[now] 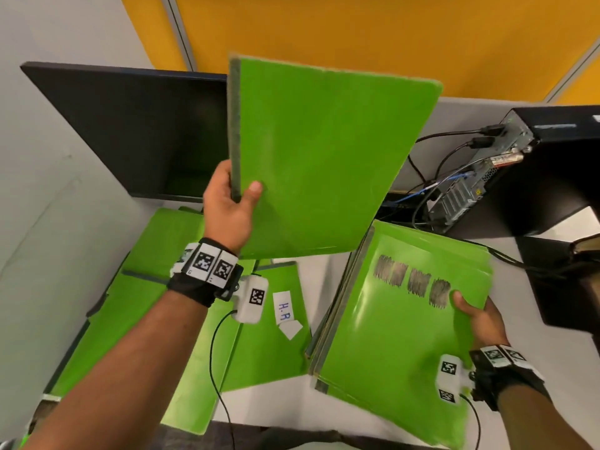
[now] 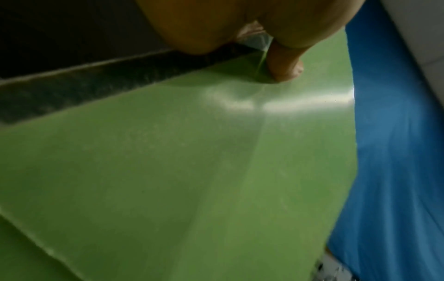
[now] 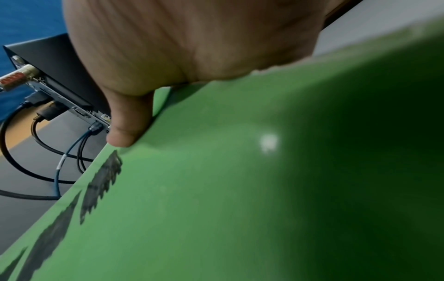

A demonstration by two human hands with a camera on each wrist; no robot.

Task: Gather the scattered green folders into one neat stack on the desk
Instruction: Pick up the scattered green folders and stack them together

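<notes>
The left hand (image 1: 227,206) pinches one green folder (image 1: 324,157) up in the air; the right hand (image 1: 480,319) grips the stack (image 1: 389,336) on the surface (image 1: 318,280). More folders (image 1: 146,287) wait, still scattered

Dark monitor (image 1: 136,131) left, cabled computer case (image 1: 526,164) right, yellow partition (image 1: 373,34) behind

Beyond our left hand (image 1: 227,206), the monitor (image 1: 130,131) walls off the far side. Under the folder (image 1: 324,157) it holds, a bare strip of desk (image 1: 319,280) lies open between the loose folders (image 1: 146,303) and the stack (image 1: 406,319). Past our right hand (image 1: 480,319), cables (image 1: 431,190) and the computer (image 1: 535,167) crowd in.
</notes>
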